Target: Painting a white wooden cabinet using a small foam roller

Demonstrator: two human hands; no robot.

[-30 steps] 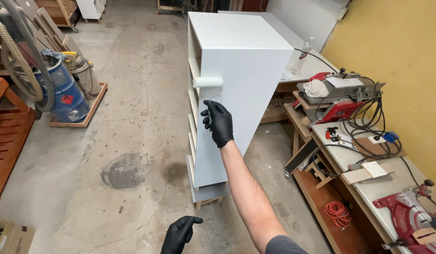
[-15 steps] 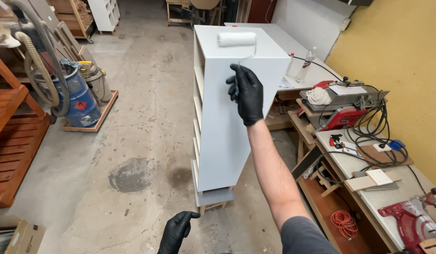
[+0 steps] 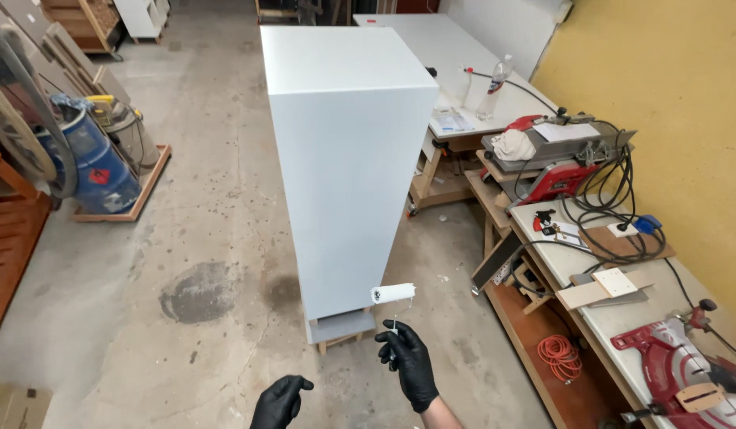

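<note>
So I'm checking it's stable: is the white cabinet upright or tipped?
Upright. The white cabinet stands square on a low wooden base, its vertical edges straight.

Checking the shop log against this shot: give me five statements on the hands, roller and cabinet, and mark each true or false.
1. The right hand holds a small paint roller. True.
2. The roller's sleeve lies near the top of the white cabinet. False: it is at the cabinet's lower right corner.
3. The left hand holds nothing. True.
4. Both hands are bare. False: both wear black gloves.
5. The cabinet lies flat on the floor. False: it stands upright on low wooden blocks.
</note>
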